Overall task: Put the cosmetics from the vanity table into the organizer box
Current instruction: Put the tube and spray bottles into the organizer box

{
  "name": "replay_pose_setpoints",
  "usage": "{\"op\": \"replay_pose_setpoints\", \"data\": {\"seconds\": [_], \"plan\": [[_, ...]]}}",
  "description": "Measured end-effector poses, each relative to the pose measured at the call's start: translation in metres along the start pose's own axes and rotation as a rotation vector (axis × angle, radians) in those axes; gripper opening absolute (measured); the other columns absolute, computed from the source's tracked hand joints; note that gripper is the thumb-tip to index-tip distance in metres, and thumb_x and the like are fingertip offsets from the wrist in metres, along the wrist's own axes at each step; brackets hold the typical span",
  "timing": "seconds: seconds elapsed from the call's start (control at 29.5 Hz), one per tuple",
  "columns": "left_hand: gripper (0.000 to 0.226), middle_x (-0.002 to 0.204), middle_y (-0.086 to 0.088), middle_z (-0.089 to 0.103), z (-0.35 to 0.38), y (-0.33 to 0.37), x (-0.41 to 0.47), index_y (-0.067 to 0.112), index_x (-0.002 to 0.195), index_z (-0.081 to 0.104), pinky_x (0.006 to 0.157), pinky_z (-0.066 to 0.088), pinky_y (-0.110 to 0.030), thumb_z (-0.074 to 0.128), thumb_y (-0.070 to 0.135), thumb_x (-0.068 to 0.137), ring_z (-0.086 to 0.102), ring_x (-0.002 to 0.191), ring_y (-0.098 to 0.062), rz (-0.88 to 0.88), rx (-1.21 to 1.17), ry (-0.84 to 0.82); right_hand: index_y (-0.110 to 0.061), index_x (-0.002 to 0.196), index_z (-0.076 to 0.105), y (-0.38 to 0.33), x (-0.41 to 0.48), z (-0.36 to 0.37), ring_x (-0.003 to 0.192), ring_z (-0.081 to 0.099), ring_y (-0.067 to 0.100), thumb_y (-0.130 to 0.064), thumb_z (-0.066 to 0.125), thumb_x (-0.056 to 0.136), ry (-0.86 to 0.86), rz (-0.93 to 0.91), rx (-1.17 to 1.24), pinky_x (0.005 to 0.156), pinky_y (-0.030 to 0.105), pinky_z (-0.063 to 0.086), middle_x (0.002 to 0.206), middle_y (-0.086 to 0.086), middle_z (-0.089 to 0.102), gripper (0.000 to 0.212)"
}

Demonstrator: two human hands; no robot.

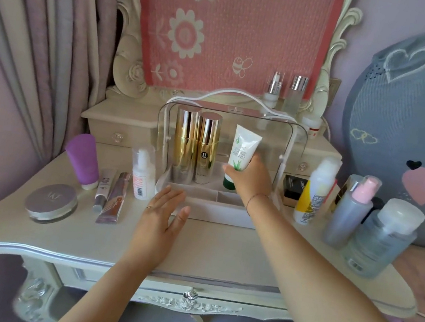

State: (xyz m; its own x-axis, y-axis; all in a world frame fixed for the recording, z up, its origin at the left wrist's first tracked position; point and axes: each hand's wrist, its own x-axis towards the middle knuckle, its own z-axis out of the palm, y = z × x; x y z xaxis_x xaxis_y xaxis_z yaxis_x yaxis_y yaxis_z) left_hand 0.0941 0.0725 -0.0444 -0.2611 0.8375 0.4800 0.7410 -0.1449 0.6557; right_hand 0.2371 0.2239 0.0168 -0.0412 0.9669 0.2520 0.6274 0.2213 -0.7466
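I had the right hand [248,179] reached into the organizer box [214,212], its fingers [258,162] wrapped round the lower half of the white-and-green tube [244,145]. The tube stood cap-down in the rear section, just right of the two gold bottles [184,139] that were upright inside. I could not tell whether its green cap had met the box floor. The left hand [164,209] lay flat and released on the desk [82,237], fingertips at the box's front wall, holding nothing.

I judged the step in hand to be seating this tube. The next move called for setting it down fully and letting go gently, since a tube on its cap tips easily and could knock the gold bottles.

Plenty was left outside: the purple tube [83,159], the round compact [51,202], two slim tubes [110,194] and a small white bottle [142,174] to the left, and taller bottles [351,210] on the right.
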Motion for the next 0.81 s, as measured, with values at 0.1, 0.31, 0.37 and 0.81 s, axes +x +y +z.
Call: {"op": "replay_pose_setpoints", "data": {"seconds": [0.1, 0.31, 0.37, 0.81], "plan": [[0.042, 0.136, -0.001, 0.050, 0.000, 0.000, 0.000, 0.015, 0.126, 0.055, 0.107, 0.021, -0.026, 0.046, 0.036, 0.091, 0.030, 0.135, -0.013, 0.004, 0.001, 0.003, -0.012, 0.118, 0.049, 0.003, 0.008, 0.010, 0.106, 0.062, 0.027, -0.041, 0.074, 0.074, -0.062, -0.012, -0.030, 0.052, 0.024, 0.042, 0.124, 0.006, 0.063, 0.058], [0.039, 0.134, -0.002, 0.052, 0.001, 0.001, 0.000, 0.013, 0.125, 0.056, 0.107, 0.022, -0.026, 0.050, 0.031, 0.091, 0.031, 0.135, -0.013, 0.013, -0.012, 0.030, -0.010, 0.116, 0.050, 0.009, 0.017, 0.021, 0.099, 0.068, 0.025, -0.021, 0.070, 0.081, -0.193, -0.033, -0.001, 0.056, 0.020, 0.047, 0.126, 0.009, 0.063, 0.041], [0.039, 0.134, -0.002, 0.053, 0.001, 0.001, -0.001, 0.013, 0.125, 0.057, 0.108, 0.022, -0.026, 0.050, 0.032, 0.091, 0.031, 0.135, -0.014, 0.018, -0.012, 0.032, -0.008, 0.114, 0.051, 0.011, 0.020, 0.026, 0.094, 0.069, 0.026, -0.011, 0.064, 0.086, -0.215, -0.010, 0.051, 0.067, 0.033, 0.059, 0.125, 0.012, 0.062, 0.031], [0.047, 0.135, -0.002, 0.052, -0.001, -0.001, -0.001, 0.014, 0.125, 0.056, 0.109, 0.024, -0.030, 0.043, 0.041, 0.089, 0.031, 0.135, -0.013, 0.005, -0.031, 0.005, -0.005, 0.121, 0.051, 0.002, 0.010, 0.020, 0.106, 0.061, 0.024, -0.019, 0.057, 0.092, -0.146, -0.065, -0.035, 0.071, 0.023, 0.049, 0.123, 0.013, 0.062, 0.033]]}}
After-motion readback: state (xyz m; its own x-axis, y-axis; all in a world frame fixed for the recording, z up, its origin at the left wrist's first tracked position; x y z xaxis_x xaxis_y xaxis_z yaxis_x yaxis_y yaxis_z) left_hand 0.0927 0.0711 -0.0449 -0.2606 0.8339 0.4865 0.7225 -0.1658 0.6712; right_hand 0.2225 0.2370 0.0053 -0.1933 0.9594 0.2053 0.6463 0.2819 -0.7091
